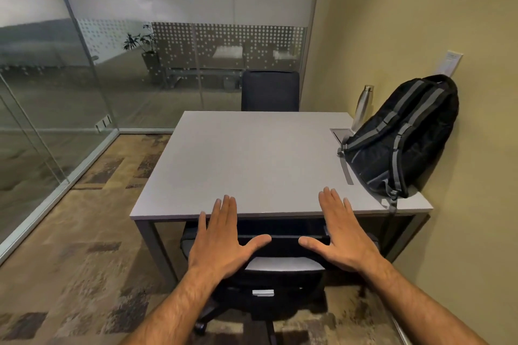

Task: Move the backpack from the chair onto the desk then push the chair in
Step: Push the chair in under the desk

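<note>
A small office meeting room. A plain grey desk stands against a beige wall, with black office chairs on opposite sides. Frosted, dot-patterned glass partitions close off the room, patterned carpet tiles cover the floor, and a potted plant shows in the corridor beyond.

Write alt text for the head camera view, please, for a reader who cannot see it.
Two open hands, left hand and right hand, spread above a black office chair tucked under a grey desk. A black backpack sits on the desk's right side against the wall, beside a steel bottle.
</note>
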`<state>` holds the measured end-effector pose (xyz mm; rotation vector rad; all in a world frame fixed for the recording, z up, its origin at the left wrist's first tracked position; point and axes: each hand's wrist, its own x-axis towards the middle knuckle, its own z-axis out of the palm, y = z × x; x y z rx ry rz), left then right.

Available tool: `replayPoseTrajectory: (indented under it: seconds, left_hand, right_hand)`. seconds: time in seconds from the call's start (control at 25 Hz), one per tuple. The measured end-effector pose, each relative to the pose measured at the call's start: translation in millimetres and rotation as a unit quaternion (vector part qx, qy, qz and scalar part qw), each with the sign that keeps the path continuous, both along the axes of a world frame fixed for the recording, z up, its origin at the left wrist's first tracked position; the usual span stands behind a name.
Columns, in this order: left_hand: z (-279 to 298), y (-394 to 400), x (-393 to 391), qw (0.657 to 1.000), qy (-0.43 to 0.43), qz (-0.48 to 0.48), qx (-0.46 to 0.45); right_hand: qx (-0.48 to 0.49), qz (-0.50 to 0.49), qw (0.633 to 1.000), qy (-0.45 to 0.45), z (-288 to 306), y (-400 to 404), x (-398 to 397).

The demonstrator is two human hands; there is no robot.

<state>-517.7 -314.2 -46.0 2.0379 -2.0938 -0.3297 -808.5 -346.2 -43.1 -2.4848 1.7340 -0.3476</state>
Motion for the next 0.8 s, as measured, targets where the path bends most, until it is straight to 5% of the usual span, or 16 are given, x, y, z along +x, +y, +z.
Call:
replayPoseTrajectory:
  seconds: [0.8]
  left_hand:
    - [-4.3, -112.6, -2.4, 1.000, 0.011, 0.021, -0.014]
  right_hand:
    - [-0.007, 0.001, 1.000, -0.029, -2.5, -116.3, -5.7]
